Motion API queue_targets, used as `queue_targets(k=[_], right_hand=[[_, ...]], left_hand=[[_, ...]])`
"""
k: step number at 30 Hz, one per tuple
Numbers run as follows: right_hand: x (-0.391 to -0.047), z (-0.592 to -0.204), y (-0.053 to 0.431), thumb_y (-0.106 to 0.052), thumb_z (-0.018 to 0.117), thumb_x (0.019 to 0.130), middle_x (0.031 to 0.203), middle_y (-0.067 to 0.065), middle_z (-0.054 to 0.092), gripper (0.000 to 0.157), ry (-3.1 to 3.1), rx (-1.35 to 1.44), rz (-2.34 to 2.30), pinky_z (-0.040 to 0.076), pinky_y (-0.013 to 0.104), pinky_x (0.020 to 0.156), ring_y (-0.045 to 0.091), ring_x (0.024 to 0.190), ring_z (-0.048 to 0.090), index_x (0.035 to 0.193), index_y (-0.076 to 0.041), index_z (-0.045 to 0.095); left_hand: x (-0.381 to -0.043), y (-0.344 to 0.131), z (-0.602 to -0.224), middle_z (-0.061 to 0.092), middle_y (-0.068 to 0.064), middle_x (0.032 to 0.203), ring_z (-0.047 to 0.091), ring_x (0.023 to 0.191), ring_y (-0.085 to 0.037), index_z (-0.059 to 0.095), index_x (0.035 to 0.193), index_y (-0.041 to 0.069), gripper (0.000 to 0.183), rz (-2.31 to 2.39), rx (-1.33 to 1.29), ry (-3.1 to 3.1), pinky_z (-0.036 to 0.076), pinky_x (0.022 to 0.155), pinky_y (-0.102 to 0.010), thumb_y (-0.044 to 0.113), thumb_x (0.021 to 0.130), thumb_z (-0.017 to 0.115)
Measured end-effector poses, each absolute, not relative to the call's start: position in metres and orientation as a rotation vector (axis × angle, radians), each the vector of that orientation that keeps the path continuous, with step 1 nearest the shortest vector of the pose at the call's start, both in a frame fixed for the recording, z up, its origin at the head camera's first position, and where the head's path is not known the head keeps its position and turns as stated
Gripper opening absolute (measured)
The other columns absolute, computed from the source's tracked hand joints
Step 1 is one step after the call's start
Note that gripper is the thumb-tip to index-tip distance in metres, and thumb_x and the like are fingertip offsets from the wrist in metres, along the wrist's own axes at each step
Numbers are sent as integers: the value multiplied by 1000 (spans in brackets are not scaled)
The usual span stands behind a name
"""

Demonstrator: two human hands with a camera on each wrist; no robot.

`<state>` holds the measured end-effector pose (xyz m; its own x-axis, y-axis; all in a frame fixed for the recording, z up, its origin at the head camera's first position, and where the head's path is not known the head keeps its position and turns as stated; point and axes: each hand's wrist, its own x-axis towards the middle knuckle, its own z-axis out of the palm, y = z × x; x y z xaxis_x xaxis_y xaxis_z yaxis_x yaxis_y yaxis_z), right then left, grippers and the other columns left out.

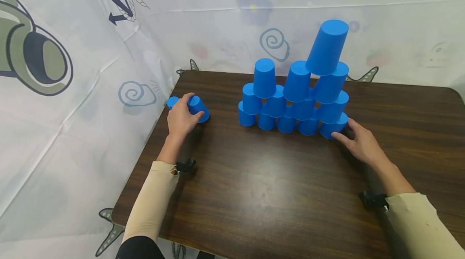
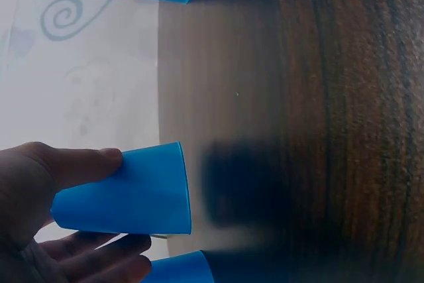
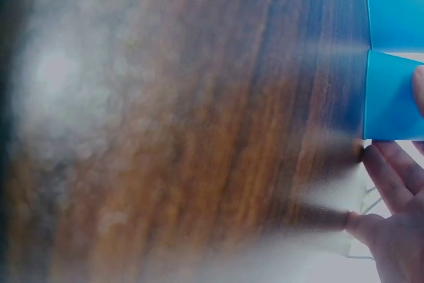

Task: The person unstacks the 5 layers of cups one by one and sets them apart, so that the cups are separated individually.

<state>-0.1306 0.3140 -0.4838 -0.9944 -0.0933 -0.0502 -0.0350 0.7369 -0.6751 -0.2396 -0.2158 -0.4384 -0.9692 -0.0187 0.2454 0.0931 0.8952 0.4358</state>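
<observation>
At the table's left edge, my left hand holds a blue cup, upside down, thumb on the near side and fingers on the far side. In the left wrist view the thumb lies along this cup. Another blue cup stands just left of that hand, partly hidden by it. My right hand grips the rightmost bottom cup of a blue cup pyramid, thumb in front and fingers behind. Three cups form the third row; a single cup tops its middle and right cups.
The pyramid's lower rows, with several inverted cups such as the leftmost bottom cup, stand near the far edge of the brown wooden table. A white patterned cloth hangs behind and to the left.
</observation>
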Motion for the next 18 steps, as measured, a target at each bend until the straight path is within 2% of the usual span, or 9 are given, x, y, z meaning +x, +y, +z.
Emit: queue_targets(k=[18], right_hand=[[-132, -483, 315, -51, 57, 95, 149, 31, 34, 83, 2823, -89, -1098, 27, 73, 99, 55, 134, 31, 156, -6, 21]], left_hand=[[-241, -219, -448, 56, -17, 136, 55, 120, -41, 49, 142, 16, 72, -660, -24, -2829, 44, 93, -64, 32, 80, 82]])
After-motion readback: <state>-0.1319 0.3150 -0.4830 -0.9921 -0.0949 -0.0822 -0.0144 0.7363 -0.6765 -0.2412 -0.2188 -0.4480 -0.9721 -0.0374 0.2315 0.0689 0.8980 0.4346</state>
